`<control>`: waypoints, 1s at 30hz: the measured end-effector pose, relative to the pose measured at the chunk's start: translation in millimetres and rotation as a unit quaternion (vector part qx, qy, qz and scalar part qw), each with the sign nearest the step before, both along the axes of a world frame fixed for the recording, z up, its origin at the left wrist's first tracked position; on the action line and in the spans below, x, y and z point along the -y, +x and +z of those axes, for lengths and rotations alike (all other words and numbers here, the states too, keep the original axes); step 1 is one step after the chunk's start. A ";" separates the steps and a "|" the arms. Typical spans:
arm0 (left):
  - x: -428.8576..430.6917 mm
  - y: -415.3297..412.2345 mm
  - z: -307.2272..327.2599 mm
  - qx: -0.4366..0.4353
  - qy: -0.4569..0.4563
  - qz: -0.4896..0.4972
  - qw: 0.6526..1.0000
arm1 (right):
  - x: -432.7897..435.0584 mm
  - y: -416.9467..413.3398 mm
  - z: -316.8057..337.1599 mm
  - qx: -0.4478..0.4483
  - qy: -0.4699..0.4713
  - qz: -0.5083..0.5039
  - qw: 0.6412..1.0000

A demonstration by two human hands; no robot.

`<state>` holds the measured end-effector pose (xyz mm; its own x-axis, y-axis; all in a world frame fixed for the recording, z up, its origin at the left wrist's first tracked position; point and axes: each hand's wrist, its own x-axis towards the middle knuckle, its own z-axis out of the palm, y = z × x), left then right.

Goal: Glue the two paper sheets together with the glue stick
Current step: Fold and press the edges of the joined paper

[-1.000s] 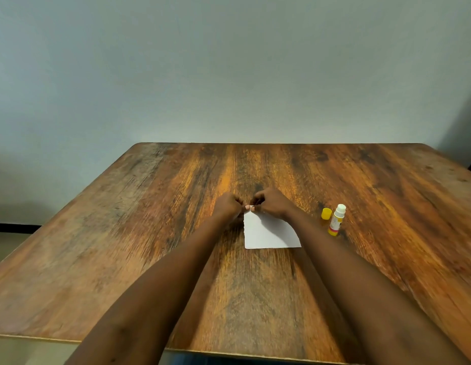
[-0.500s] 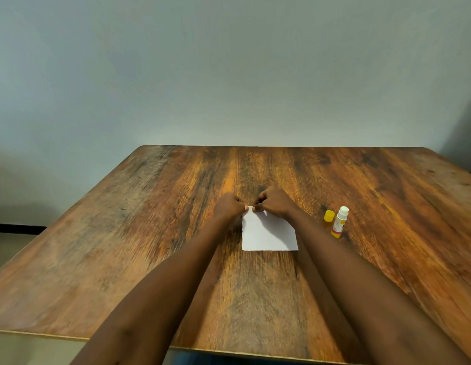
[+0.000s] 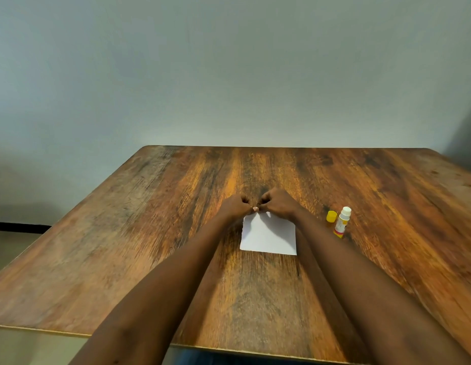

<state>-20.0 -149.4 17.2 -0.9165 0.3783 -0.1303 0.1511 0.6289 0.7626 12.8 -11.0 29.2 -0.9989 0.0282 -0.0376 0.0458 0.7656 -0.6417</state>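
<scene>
Wood-grain tabletop (image 3: 124,259) carries everything. At left, the left hand (image 3: 235,208), fingers curled, meets the right hand (image 3: 279,204) at the far left corner of the white paper (image 3: 268,235). Both seem to pinch that corner, probably to line up or press the edges. Whether one sheet or two lie there I cannot tell. The paper lies flat, reaching from the hands toward the person. Further right stand the yellow cap (image 3: 331,216) and the uncapped glue stick (image 3: 342,222), upright, likely parked within the right hand's reach, touched by neither.
</scene>
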 end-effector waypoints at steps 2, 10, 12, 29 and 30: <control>-1.1 -0.3 -0.8 -0.010 -0.004 0.015 1.000 | 0.5 0.7 0.7 0.000 -0.012 0.001 1.000; -0.2 0.3 0.3 -0.008 0.015 0.047 0.999 | -7.4 2.4 2.7 0.027 0.025 0.001 0.999; 3.0 -1.0 -0.3 -0.006 0.018 0.054 0.998 | -12.4 4.3 2.6 0.032 0.035 -0.005 0.999; 0.1 2.1 -3.2 -0.061 -0.040 0.020 0.997 | -6.9 15.1 3.5 0.023 0.006 -0.017 1.000; 0.2 3.1 -3.9 -0.057 -0.037 0.030 0.997 | -7.1 15.6 3.2 0.026 0.004 -0.016 1.000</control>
